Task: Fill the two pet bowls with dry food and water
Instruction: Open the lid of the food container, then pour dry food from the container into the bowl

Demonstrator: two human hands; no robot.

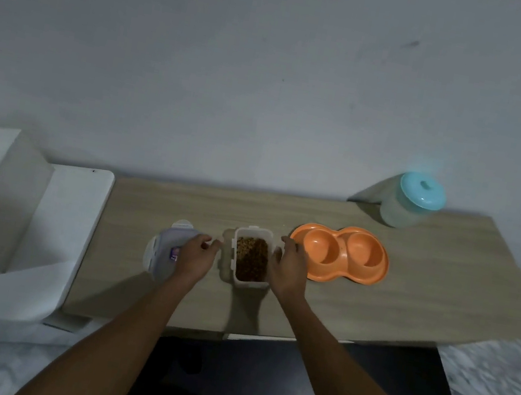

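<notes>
The food box [251,257] stands open on the worktop [407,303], brown kibble showing to near its rim, and its lid [162,249] lies flat just to the left, out of the pouring path. The left hand [196,257] rests over the lid's right edge, fingers loosely curled with their tips toward the box; whether it pinches the lid I cannot tell. The right hand [287,271] cups the box's right wall, fingers bent round the far corner, probably to steady or lift it. Just beside that hand sits the orange double bowl [341,255], its 2 wells empty and dry, close enough for a short tip of the box. The jar [408,202] with a blue lid stands well apart at the back right, likely holding the water for later.
</notes>
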